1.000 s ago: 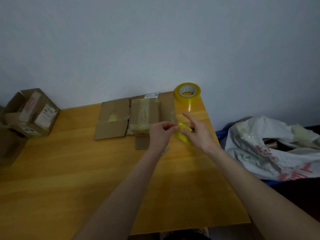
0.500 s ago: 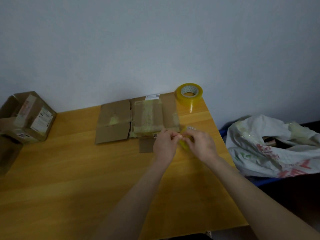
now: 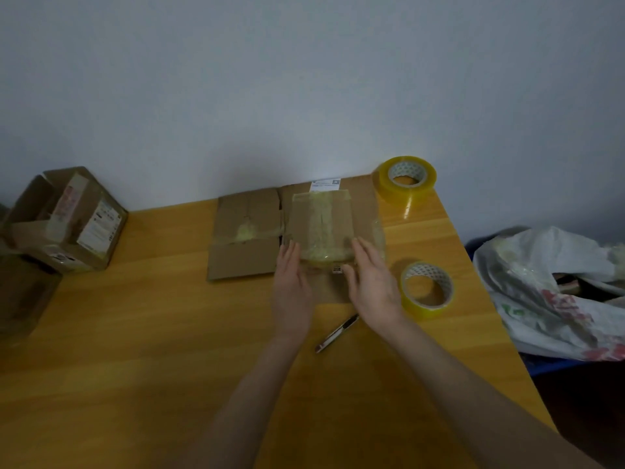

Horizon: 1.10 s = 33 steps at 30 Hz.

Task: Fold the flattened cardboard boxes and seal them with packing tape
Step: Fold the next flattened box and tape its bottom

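In the head view, your left hand and right hand flanked the flattened box on the table, fingers straight, grip empty. A folded box stood far left; this one still looked unfolded, with the tape roll just beside it.

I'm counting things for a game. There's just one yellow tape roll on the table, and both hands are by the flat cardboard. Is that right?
Not quite. The head view shows two yellow tape rolls, not one: the far tape roll by the wall and the near tape roll beside the right hand. Both hands, the left hand too, are by the flat cardboard.
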Motion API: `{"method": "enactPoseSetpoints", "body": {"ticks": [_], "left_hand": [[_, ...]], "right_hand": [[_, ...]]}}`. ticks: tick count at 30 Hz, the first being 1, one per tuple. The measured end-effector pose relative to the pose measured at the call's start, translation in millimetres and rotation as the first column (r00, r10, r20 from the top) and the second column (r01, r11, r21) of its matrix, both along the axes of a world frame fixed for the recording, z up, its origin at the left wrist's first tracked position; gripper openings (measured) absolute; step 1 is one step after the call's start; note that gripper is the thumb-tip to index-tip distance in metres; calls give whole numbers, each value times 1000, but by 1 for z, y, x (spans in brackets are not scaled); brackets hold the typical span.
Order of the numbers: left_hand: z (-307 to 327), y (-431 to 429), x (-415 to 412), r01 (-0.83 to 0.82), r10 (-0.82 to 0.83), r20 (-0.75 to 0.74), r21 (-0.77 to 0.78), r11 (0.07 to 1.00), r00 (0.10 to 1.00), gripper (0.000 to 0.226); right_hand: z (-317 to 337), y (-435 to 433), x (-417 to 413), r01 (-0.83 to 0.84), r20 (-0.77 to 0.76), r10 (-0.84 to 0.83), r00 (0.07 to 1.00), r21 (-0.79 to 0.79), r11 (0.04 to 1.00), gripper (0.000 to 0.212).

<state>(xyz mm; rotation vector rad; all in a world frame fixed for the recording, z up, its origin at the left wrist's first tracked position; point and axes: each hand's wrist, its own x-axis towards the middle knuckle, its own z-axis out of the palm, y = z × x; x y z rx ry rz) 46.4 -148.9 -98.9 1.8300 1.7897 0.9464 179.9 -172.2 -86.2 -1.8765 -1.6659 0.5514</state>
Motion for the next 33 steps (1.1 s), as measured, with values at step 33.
{"method": "enactPoseSetpoints", "body": {"ticks": [33], "left_hand": [[-20,56,-35,206,-221,-373,-81,975,901,57]], "right_hand": [[-28,50,25,-131,331,117,936,22,991,50]]}}
